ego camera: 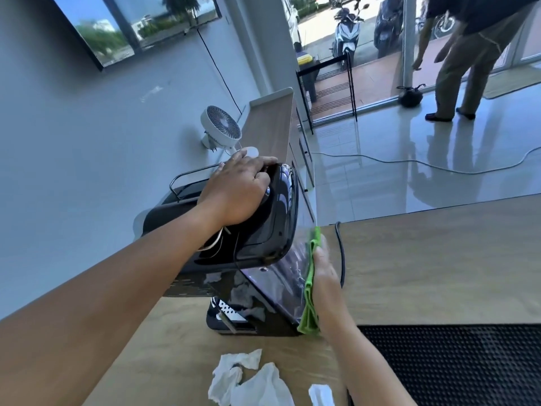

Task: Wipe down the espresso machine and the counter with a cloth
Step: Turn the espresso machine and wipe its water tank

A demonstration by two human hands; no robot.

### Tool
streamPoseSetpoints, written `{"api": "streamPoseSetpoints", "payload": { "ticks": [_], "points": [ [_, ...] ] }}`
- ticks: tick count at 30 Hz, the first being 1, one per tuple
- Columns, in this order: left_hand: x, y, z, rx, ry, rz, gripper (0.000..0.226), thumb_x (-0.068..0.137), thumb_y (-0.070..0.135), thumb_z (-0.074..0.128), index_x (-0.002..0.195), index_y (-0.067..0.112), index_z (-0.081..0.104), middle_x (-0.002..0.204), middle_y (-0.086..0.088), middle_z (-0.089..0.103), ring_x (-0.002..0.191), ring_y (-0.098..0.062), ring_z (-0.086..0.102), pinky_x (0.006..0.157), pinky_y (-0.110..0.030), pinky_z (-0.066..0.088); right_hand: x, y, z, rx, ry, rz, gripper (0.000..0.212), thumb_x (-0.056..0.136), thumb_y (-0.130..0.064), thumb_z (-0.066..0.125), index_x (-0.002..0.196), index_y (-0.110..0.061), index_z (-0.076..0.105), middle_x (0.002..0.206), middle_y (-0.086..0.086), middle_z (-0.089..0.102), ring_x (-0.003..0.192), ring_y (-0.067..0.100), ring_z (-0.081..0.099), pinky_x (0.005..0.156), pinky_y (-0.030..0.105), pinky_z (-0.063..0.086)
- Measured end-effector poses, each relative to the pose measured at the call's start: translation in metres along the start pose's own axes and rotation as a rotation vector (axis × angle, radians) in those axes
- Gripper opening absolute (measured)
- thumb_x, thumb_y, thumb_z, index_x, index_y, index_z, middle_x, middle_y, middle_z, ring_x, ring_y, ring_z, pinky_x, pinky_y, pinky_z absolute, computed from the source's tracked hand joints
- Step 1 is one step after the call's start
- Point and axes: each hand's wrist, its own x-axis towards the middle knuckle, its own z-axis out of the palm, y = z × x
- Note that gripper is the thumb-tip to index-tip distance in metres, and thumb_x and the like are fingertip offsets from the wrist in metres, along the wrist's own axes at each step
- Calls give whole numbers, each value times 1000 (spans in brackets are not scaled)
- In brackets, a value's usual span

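A black espresso machine (257,230) stands on the wooden counter (439,259). My left hand (237,191) lies on its top and grips the upper edge. My right hand (325,276) presses a green cloth (310,288) flat against the machine's glossy right side panel. The cloth runs in a narrow strip from about mid-height down to the machine's base. A metal drip tray (231,315) shows at the machine's foot.
Crumpled white paper towels (248,379) lie on the counter near me. A black rubber mat (456,361) covers the counter at the right. A black cable (341,253) runs behind the machine. A white fan (221,127) stands further back. A person (468,54) stands by the glass door.
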Motion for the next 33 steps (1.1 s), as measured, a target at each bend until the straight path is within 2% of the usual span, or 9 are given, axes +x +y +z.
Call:
{"api": "streamPoseSetpoints", "payload": {
  "ticks": [5,8,11,17,20,23,26,29,33],
  "points": [
    [1,1,1,-7,0,-12,46,95,26,34,136,46,40,156,7,25,145,-4,6,119,-41,9,39,-62,15,-19,-87,-256,58,94,-44,26,150,-31,34,154,-13,35,143,3,28,118,33,23],
    [-1,3,0,-16,3,-22,46,96,25,34,137,45,40,156,7,25,145,-3,5,119,-40,8,71,-75,11,18,-142,-177,39,98,-37,32,108,-17,64,107,4,67,102,15,62,90,34,45],
    [-2,5,-2,-12,2,-22,46,96,24,33,137,44,40,155,7,27,145,-3,5,119,-39,9,78,-53,0,-41,-94,-40,40,104,-27,31,73,-18,55,68,-1,55,62,13,50,63,29,38],
    [-4,8,-3,-14,7,-27,45,98,23,34,138,43,40,156,8,24,145,-2,5,117,-35,9,43,-25,-6,14,-43,-97,34,104,-25,30,128,-30,53,100,-13,53,83,15,57,66,30,47],
    [-2,5,-1,-22,12,-26,45,98,23,34,137,45,41,156,8,24,144,-1,6,118,-34,9,39,-68,7,59,-93,-254,41,106,-18,28,142,-28,45,119,-18,54,109,18,55,93,30,48],
    [0,4,0,-22,11,-20,46,97,23,34,135,48,40,156,7,24,144,0,5,117,-35,9,71,-102,19,-13,-127,-283,36,102,-27,30,115,-27,64,114,-8,66,107,7,59,91,29,46],
    [1,3,0,-15,17,-19,46,97,23,34,135,47,41,156,8,24,144,1,5,118,-35,10,107,-112,18,-23,-250,-131,40,103,-24,31,74,-15,57,62,-8,64,59,3,57,57,16,46],
    [2,4,0,-15,17,-23,46,97,23,34,134,48,41,156,8,24,144,1,5,118,-36,10,128,-100,9,-27,-483,24,41,101,-24,35,71,-11,58,63,2,61,58,13,58,51,18,49],
    [0,7,-1,-19,13,-43,45,97,22,34,135,46,42,156,8,24,144,1,4,117,-35,10,130,-51,-13,-163,-422,228,42,98,-30,40,65,-10,57,58,7,58,46,17,55,50,26,46]
  ]
}}
